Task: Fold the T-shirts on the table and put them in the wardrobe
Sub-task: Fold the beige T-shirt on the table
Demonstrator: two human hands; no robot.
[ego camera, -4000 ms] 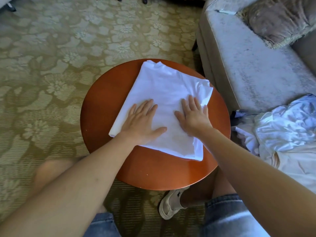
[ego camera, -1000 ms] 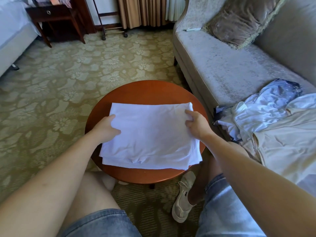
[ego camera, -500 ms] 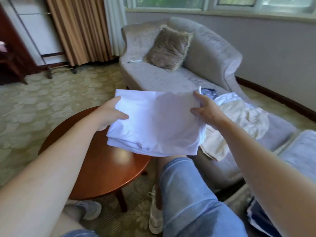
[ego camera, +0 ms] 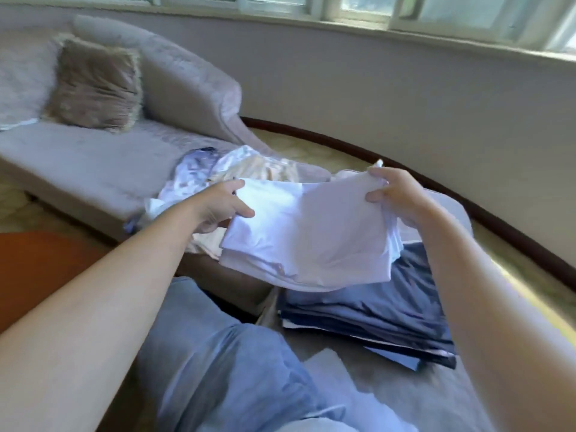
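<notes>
Left grip (ego camera: 218,207) and right grip (ego camera: 392,194) pinch the folded T-shirt (ego camera: 311,232) above the dark stack (ego camera: 374,310). Apparently the carrying step: keep it level.

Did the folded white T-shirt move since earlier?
Yes. The white T-shirt left the table, going right; left hand and right hand hold it above the dark stack.

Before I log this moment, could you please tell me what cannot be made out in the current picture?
Wardrobe: nowhere in the head view.
Table: cut off by the left edge; only a corner shows.
Dark folded stack: its far part is hidden behind the white T-shirt gripped by the left hand and right hand; piece count unclear.
Loose clothes: blurred, partly behind the left hand.
</notes>
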